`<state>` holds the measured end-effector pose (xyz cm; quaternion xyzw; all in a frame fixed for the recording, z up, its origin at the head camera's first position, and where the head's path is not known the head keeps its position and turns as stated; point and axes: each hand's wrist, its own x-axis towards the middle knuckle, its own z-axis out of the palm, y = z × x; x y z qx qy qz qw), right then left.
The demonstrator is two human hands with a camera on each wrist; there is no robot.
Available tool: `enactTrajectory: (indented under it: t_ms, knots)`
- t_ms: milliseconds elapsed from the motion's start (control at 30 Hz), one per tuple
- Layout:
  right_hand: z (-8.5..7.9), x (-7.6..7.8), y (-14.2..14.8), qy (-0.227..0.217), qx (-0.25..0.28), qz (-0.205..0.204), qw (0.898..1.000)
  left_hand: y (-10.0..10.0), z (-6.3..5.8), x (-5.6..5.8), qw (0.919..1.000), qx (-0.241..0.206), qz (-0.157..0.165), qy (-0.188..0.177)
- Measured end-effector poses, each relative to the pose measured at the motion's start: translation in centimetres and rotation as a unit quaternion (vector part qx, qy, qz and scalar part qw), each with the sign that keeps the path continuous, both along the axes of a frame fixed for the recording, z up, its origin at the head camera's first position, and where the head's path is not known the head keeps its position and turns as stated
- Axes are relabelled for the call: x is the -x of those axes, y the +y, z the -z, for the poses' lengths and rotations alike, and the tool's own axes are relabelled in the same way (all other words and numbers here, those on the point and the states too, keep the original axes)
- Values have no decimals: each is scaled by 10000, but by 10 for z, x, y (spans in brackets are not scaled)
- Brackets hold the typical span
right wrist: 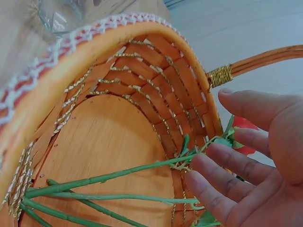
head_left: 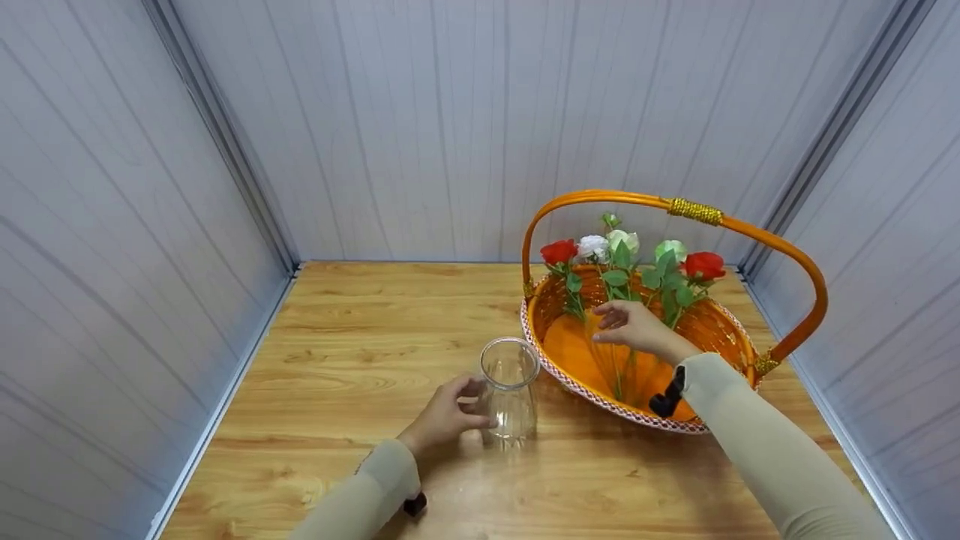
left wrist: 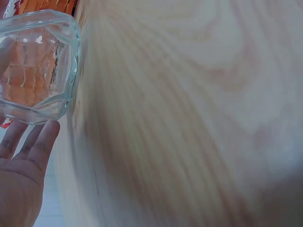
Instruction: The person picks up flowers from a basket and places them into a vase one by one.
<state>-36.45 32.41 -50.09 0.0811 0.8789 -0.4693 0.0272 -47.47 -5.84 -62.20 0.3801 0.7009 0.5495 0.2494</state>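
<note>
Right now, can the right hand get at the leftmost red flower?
Likely yes: the right hand is over the basket, fingers relaxed near the stems; nothing visibly blocks the red flower.

Widest passage: tabletop [head_left: 337, 352] left of the left hand [head_left: 444, 416]. That hand occupies the left approach to the glass vase [head_left: 514, 409]. Vase just beside the basket [head_left: 561, 349]; tight slot between. Handle [head_left: 615, 196] arches beyond the right hand [head_left: 641, 328], obstructing far-side entry. Green stems [right wrist: 109, 176] fan across the interior.
</note>
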Motion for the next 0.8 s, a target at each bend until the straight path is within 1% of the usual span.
enactTrajectory:
  t_ms: [67,267,433,633,800]
  knots:
    - [3,2,1,-66,68,69,9999,0,0,-1,10000,5,-25,9]
    - [13,8,2,-302,332,147,9989,1,1,-1,9996,4,-13,-271]
    - [21,14,4,-479,525,167,9973,0,2,-1,9994,106,10,-333]
    - [28,18,8,-568,620,202,9963,0,0,-1,9986,111,18,-521]
    - [31,20,10,-661,695,237,9951,0,2,0,9985,83,30,-545]
